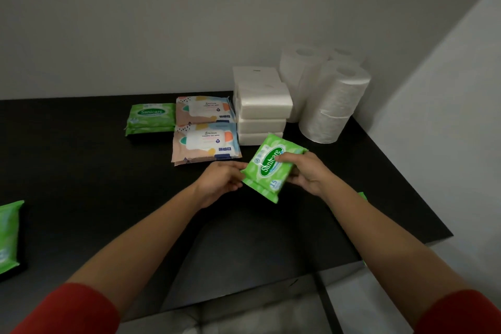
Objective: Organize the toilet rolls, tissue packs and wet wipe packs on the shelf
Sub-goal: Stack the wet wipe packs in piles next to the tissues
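Head view, both arms outstretched, left hand [222, 180] and right hand [305, 173] fingers gripping green wipe pack [269, 167] above shelf [108, 171]

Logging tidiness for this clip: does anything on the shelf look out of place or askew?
Yes. The top tissue pack sits twisted, overhanging its stack. One green pack lies alone at the left edge of the shelf, far from the green stack.

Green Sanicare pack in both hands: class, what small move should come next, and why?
Probably carry the held Sanicare pack leftward onto the green Sanicare stack at the back, since the left hand and right hand grip it above the shelf and matching packs lie grouped there.
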Available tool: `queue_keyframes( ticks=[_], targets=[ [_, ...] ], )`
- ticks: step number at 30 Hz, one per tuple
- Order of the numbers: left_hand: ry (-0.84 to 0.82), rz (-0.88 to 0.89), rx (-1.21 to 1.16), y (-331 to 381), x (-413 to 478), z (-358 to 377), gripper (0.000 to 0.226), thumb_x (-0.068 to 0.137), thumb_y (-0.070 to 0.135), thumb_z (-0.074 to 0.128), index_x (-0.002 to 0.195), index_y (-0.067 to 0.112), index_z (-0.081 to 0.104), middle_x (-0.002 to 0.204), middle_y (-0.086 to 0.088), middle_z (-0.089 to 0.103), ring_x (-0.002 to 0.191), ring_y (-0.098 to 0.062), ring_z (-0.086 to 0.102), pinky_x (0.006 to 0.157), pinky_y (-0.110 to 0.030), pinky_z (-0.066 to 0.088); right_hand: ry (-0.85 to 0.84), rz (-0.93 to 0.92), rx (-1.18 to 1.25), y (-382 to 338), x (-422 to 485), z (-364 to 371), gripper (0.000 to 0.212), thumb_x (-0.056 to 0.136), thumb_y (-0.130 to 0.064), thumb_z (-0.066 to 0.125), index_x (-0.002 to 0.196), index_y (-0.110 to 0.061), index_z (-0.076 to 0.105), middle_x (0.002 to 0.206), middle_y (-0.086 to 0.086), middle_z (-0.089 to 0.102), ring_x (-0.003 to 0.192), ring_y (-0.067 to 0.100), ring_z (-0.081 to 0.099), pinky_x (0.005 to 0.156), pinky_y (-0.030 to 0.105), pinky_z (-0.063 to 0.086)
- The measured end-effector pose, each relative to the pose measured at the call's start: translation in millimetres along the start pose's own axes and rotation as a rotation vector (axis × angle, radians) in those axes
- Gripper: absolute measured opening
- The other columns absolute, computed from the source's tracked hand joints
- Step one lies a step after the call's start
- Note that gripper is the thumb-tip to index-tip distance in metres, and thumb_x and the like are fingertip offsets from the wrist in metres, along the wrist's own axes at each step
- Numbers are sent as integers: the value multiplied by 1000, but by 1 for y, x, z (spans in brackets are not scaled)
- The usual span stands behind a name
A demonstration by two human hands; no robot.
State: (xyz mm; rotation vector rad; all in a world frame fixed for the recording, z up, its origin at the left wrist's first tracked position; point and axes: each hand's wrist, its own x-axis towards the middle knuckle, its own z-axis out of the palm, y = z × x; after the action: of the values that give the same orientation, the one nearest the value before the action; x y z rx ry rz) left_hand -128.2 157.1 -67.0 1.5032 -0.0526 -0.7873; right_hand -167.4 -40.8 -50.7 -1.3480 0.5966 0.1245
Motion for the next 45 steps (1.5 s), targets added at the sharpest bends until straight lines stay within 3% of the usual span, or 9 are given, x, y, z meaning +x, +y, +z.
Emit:
queue_keyframes(
  ticks=[5,10,14,19,26,30,34,39,45],
  targets=[
    [119,70,-306,5,-5,-43,14,88,9,48,95,11,61,83,-7,57,71,-16,55,71,-28,45,-124,-35,175,-10,7,61,25,83,1,64,105,-8,58,97,9,69,88,21,67,73,36,57],
    [90,107,-407,8,-12,-86,28,94,23,53,120,12,57,106,-11,66,91,-21,64,83,-35,53,-163,-37,279,-15,23,124,30,84,0,64,112,-8,56,104,11,68,97,23,66,71,35,60],
    [166,173,-401,11,-7,-122,35,95,17,56,128,7,51,114,-9,68,95,-18,69,70,-30,57,-204,-2,309,-14,37,166,20,87,0,62,104,-8,56,103,12,67,96,25,65,68,35,60],
    [301,198,-392,26,-1,-173,28,96,15,54,123,9,53,114,-8,67,90,-17,68,65,-26,57,-178,-40,261,-20,62,201,24,88,-5,62,111,-10,57,107,9,67,105,22,63,80,32,54],
    [402,224,-264,53,22,-236,20,96,19,54,114,9,56,105,-5,68,89,-15,67,64,-23,54,-94,-205,-100,-35,96,241,47,85,-7,67,127,-7,47,123,12,58,100,21,64,75,25,56],
    [440,241,-258,68,43,-255,15,98,16,51,104,6,60,94,-4,68,81,-14,67,55,-20,55,3,-330,-410,-39,114,257,49,85,-19,70,128,-14,47,126,7,58,101,18,60,90,37,53],
    [432,218,-223,75,63,-270,16,98,16,51,102,5,62,95,-5,68,81,-15,67,55,-19,55,52,-560,-645,-39,126,263,45,88,-23,65,129,-16,49,128,0,49,112,14,50,97,35,47],
    [425,188,-146,72,83,-277,15,98,15,51,91,7,62,93,-8,67,79,-16,65,53,-17,54,12,-685,-899,-41,138,265,41,91,-20,59,131,-15,49,131,2,44,122,15,43,95,18,31],
    [454,162,-110,65,92,-280,16,98,16,51,89,8,62,90,-5,67,78,-14,65,53,-16,53,-131,-705,-1074,-34,145,270,43,94,-20,55,136,-14,46,140,2,39,133,17,33,104,23,26]
  ],
)
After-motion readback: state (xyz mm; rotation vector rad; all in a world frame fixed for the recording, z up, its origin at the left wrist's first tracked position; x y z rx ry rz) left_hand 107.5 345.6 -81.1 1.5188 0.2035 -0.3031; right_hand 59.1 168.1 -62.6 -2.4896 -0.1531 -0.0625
